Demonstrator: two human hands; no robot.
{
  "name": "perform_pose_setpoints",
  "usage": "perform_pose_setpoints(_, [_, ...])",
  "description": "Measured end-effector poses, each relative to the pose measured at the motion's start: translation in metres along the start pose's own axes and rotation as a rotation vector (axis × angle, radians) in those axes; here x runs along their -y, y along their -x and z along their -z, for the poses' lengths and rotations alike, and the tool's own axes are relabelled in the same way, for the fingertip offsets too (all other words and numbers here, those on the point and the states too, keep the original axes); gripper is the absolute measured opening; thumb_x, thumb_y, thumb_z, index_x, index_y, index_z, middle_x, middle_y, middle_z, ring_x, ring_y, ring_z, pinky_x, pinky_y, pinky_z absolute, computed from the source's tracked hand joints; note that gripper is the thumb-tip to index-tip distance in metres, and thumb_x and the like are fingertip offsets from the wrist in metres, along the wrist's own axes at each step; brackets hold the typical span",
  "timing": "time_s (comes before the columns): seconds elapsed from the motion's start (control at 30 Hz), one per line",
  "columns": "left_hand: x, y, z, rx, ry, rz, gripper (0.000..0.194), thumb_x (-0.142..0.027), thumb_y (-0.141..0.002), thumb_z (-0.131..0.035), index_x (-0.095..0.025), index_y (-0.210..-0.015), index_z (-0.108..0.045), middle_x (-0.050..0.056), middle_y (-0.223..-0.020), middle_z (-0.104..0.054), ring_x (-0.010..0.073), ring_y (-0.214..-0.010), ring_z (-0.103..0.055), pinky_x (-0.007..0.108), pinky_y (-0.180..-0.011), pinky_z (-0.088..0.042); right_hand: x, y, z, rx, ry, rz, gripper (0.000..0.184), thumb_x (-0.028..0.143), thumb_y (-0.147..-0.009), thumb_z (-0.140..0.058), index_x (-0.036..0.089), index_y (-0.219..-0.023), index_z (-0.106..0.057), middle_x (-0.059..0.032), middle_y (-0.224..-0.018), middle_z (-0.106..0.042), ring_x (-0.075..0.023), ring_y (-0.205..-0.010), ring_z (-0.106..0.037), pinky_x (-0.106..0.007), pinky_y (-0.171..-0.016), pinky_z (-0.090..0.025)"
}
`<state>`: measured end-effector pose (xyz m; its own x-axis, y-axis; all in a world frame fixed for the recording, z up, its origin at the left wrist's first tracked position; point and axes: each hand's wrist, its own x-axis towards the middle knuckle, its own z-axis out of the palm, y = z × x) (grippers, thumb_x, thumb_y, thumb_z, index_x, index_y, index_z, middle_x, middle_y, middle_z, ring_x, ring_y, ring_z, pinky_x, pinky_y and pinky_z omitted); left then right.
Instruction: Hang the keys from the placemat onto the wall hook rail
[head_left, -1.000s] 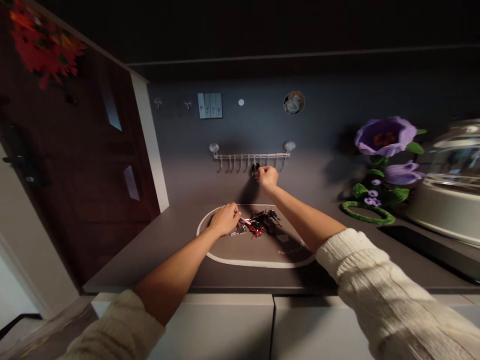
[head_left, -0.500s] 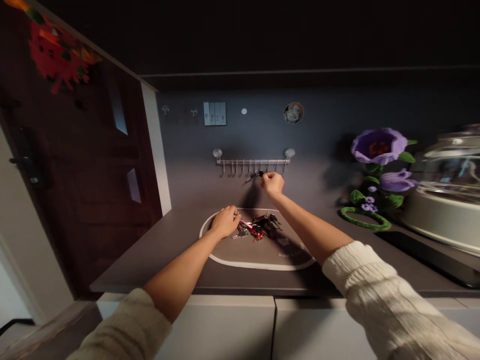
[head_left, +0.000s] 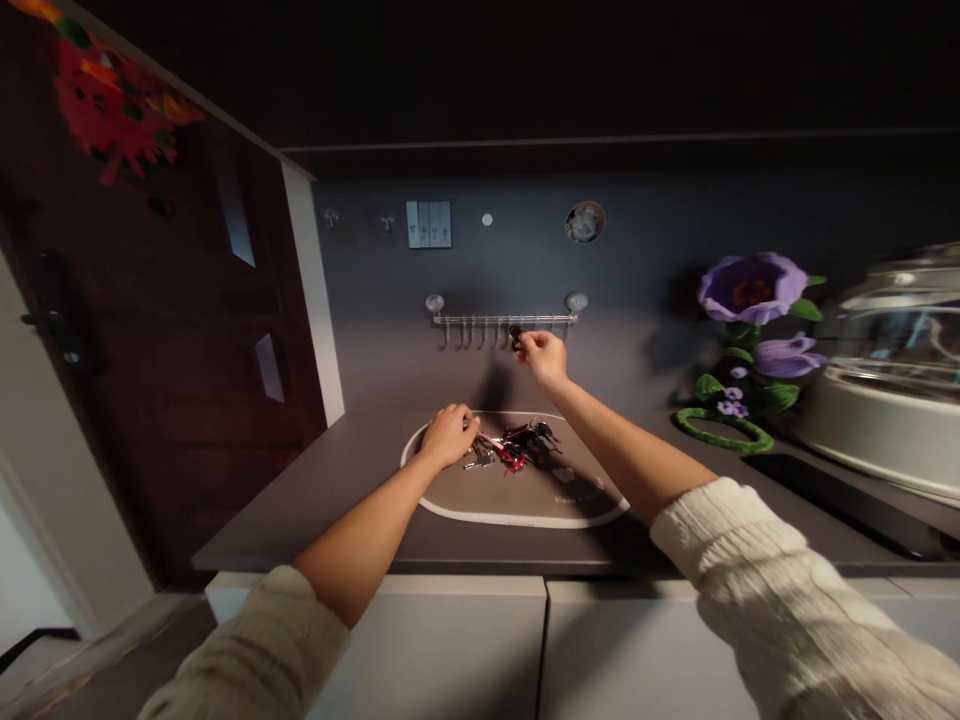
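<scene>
My right hand [head_left: 544,357] is closed in a pinch on a small black-headed key [head_left: 515,338]. It holds the key at the hooks of a clear rail [head_left: 506,320] stuck to the wall; whether the key touches a hook I cannot tell. Lower down, my left hand [head_left: 448,437] rests with bent fingers at the left end of a pile of keys [head_left: 517,450], which has pink, red and black pieces in it. Something small and shiny shows by its thumb, too hidden to name. The pile lies on a brown oval mat [head_left: 510,520] with a white rim.
Purple artificial flowers [head_left: 752,290], a dark flat object [head_left: 832,500] and a white appliance with a clear dome [head_left: 885,420] stand to the right. Small hooks [head_left: 387,221] and a switch plate [head_left: 429,225] are on the wall. A dark shelf overhangs. A door [head_left: 172,330] is at left.
My right hand has brought the key slightly up and left, against the row of hooks, and the key has turned. My left hand has hardly moved. The view has shifted slightly.
</scene>
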<state>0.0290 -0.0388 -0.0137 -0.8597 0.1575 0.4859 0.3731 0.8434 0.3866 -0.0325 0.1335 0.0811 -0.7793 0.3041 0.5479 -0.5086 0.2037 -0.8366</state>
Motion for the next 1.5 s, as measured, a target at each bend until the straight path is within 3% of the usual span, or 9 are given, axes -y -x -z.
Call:
perform_pose_setpoints(0.2, [0.003,-0.001,0.004,-0.134,0.196,0.082,0.021,-0.031,-0.080,-0.043,-0.017,-0.088,-0.057,0.008,-0.095,-0.060,0.0175,-0.092,-0.053,0.030,-0.085,-0.038,-0.024,0.038,0.036,0.281,0.425,-0.001,0.016,0.021,-0.071,-0.053,0.013,-0.076,-0.065,-0.0032,-0.070,-0.066,-0.0098,-0.059,-0.057,-0.021,-0.062,-0.044])
perform_pose_setpoints(0.33, [-0.001,0.000,0.011,-0.154,0.428,0.098,0.017,-0.022,-0.072,-0.053,-0.015,-0.087,-0.054,0.007,-0.093,-0.058,0.0145,-0.086,-0.053,0.028,-0.082,-0.040,-0.012,0.059,0.061,0.586,0.698,0.071,0.012,0.023,-0.068,-0.059,0.015,-0.069,-0.067,-0.0032,-0.069,-0.066,-0.0141,-0.068,-0.058,-0.023,-0.067,-0.041])
perform_pose_setpoints(0.4, [-0.006,0.004,0.021,-0.043,0.552,0.101,0.022,-0.022,-0.066,-0.061,-0.015,-0.086,-0.053,0.004,-0.084,-0.058,0.0128,-0.078,-0.054,0.026,-0.073,-0.042,0.002,0.065,0.070,0.788,0.666,0.054,0.013,0.025,-0.065,-0.062,0.014,-0.070,-0.068,-0.0024,-0.068,-0.065,-0.0138,-0.067,-0.057,-0.023,-0.066,-0.040])
perform_pose_setpoints(0.5, [-0.018,0.012,0.042,0.332,0.781,0.057,0.031,-0.030,-0.060,-0.070,-0.016,-0.080,-0.051,-0.002,-0.067,-0.053,0.0084,-0.058,-0.049,0.022,-0.056,-0.039,0.023,0.073,0.077,1.114,0.353,-0.160,0.025,0.034,-0.062,-0.068,0.013,-0.076,-0.064,-0.0011,-0.066,-0.062,-0.0098,-0.059,-0.052,-0.022,-0.060,-0.040])
perform_pose_setpoints(0.57, [-0.024,0.018,0.055,0.446,0.935,0.013,0.035,-0.040,-0.059,-0.071,-0.016,-0.072,-0.049,-0.005,-0.056,-0.047,0.0053,-0.047,-0.042,0.020,-0.049,-0.034,0.030,0.080,0.080,1.191,0.123,-0.310,0.035,0.047,-0.066,-0.064,0.013,-0.075,-0.062,-0.0015,-0.064,-0.060,-0.0081,-0.056,-0.050,-0.021,-0.056,-0.040])
perform_pose_setpoints(0.7, [-0.025,0.031,0.058,0.588,1.307,0.073,0.058,-0.069,-0.067,-0.044,-0.017,-0.047,-0.029,-0.007,-0.040,-0.025,0.0035,-0.035,-0.026,0.019,-0.039,-0.023,0.020,0.096,0.082,1.155,-0.237,-0.535,0.064,0.075,-0.069,-0.032,0.016,-0.046,-0.040,0.0024,-0.040,-0.039,-0.0047,-0.037,-0.032,-0.018,-0.037,-0.027])
perform_pose_setpoints(0.83, [-0.011,0.040,0.040,0.635,1.441,0.202,0.065,-0.078,-0.066,-0.024,-0.019,-0.040,-0.018,-0.006,-0.034,-0.016,0.0037,-0.030,-0.018,0.020,-0.034,-0.015,-0.007,0.110,0.088,1.107,-0.427,-0.649,0.066,0.078,-0.068,-0.014,0.019,-0.040,-0.019,0.0057,-0.033,-0.017,-0.0039,-0.030,-0.016,-0.018,-0.030,-0.016])
perform_pose_setpoints(1.1, [0.000,0.044,0.029,0.576,1.569,0.228,0.066,-0.077,-0.067,-0.024,-0.019,-0.036,-0.016,-0.005,-0.030,-0.015,0.0040,-0.027,-0.018,0.021,-0.032,-0.013,-0.023,0.116,0.096,1.006,-0.601,-0.632,0.067,0.077,-0.069,-0.012,0.019,-0.037,-0.012,0.0050,-0.031,-0.015,-0.0034,-0.029,-0.015,-0.017,-0.030,-0.014])
perform_pose_setpoints(1.5, [-0.002,0.039,0.031,0.601,1.482,0.266,0.064,-0.077,-0.067,-0.029,-0.019,-0.040,-0.019,-0.006,-0.033,-0.017,0.0036,-0.028,-0.017,0.019,-0.032,-0.011,-0.015,0.114,0.089,0.995,-0.518,-0.654,0.063,0.075,-0.072,-0.016,0.019,-0.042,-0.015,0.0064,-0.033,-0.016,-0.0033,-0.030,-0.012,-0.017,-0.030,-0.011])
